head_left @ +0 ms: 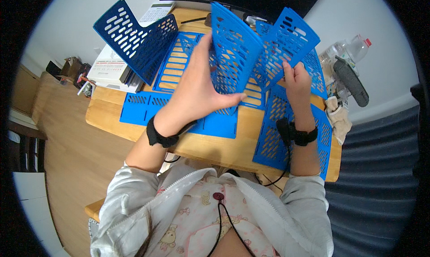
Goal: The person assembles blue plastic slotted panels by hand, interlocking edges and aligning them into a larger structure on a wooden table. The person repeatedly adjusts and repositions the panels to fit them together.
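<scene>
Several blue perforated plastic panels, with the look of a file rack, stand and lie over the wooden table. My left hand (192, 84) spans the upright middle panel (235, 49), with the thumb at its near lower edge and the fingertips partly hidden behind it. To the right, my right hand (297, 82) pinches the lower edge of a tilted blue panel (291, 35) between thumb and fingers. A darker blue upright panel (154, 40) with a notched top stands at the left, untouched. Black bands circle both wrists.
Flat blue panels (217, 126) lie along the table's (105, 107) front and right side. White boxes or books (107, 69) are stacked at the left. A black screen (268, 2) stands behind. Clear bottles (358, 49) and a beige cloth (339, 120) sit at the right; a black cable hangs by my right wrist.
</scene>
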{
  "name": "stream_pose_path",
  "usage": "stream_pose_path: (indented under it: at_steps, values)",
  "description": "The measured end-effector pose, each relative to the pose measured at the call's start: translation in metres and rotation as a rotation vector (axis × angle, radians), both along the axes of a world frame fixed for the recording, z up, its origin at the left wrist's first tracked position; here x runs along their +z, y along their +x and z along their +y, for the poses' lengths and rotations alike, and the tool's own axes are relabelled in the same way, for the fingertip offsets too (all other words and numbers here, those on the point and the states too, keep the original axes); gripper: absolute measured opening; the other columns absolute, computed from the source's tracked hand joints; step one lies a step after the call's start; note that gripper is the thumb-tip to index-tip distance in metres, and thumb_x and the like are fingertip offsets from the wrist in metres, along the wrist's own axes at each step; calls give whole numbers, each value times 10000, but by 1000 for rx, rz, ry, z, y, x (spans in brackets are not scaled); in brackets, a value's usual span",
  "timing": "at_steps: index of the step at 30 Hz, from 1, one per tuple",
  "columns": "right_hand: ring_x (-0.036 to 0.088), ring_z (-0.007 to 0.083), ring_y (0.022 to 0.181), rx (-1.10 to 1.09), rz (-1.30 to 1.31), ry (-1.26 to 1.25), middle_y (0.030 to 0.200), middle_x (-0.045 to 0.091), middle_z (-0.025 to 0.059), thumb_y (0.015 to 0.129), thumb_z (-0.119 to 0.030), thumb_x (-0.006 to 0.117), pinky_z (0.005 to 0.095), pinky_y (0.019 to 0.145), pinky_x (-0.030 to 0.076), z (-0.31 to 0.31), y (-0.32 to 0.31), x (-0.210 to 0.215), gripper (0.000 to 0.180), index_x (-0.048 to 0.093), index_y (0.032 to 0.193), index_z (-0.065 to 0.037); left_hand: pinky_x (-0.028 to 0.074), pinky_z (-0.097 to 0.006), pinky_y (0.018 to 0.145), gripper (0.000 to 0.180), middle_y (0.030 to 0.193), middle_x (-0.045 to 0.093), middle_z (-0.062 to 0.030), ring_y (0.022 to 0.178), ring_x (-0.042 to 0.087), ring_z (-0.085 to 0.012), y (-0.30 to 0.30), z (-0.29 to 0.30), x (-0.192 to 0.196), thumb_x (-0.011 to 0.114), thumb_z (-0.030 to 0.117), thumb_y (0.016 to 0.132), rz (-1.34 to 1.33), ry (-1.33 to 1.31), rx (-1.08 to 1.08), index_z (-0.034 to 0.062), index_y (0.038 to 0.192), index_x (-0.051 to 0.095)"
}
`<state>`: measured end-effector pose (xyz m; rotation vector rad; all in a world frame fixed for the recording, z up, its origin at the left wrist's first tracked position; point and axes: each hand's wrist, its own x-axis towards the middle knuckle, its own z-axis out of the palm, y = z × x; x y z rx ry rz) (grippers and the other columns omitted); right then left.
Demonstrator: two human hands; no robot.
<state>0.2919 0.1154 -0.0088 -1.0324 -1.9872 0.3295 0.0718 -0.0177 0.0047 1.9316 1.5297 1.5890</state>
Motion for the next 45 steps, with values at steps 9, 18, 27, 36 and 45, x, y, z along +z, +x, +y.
stream_pose_path:
  at_steps: [9, 18, 27, 36, 45]
  values:
    - [563, 194, 519, 42, 77, -42, 596, 560, 125, 928, -228, 537, 325, 491, 419, 3, -2, -5, 248, 565, 850, 6, 465, -428, 943, 1127, 1352, 382, -207, 1291, 368, -324, -44, -11, 1, 869, 226, 564, -55, -25, -13, 32, 1426, 169]
    - [493, 198, 480, 36, 45, 0, 569, 520, 102, 931, -226, 532, 325, 467, 382, 5, 0, -8, 251, 555, 826, 1, 449, -379, 954, 979, 1321, 447, -115, 1205, 464, -239, -48, -2, 5, 837, 176, 623, -10, 18, 43, 77, 1405, 256]
    - [509, 197, 488, 45, 70, 12, 575, 525, 105, 931, -227, 528, 328, 472, 390, 5, -2, -8, 245, 557, 823, -8, 397, -434, 980, 1107, 1338, 342, -225, 1259, 355, -315, -32, 14, 22, 833, 270, 621, -158, -179, -107, 0, 1418, 114]
    - [515, 198, 500, 34, 92, -10, 587, 527, 123, 925, -233, 541, 333, 474, 388, 10, 2, -15, 284, 515, 751, -10, 401, -415, 1006, 1097, 1327, 349, -212, 1251, 366, -314, -25, 18, 17, 849, 228, 591, -15, -130, -155, 0, 1404, 149]
    - [530, 184, 508, 39, 51, 29, 588, 540, 114, 930, -253, 532, 319, 469, 390, 10, 3, -12, 302, 535, 737, -22, 415, -410, 997, 1127, 1334, 335, -230, 1269, 350, -320, -31, 19, 2, 843, 249, 597, -23, -112, -93, 2, 1419, 113]
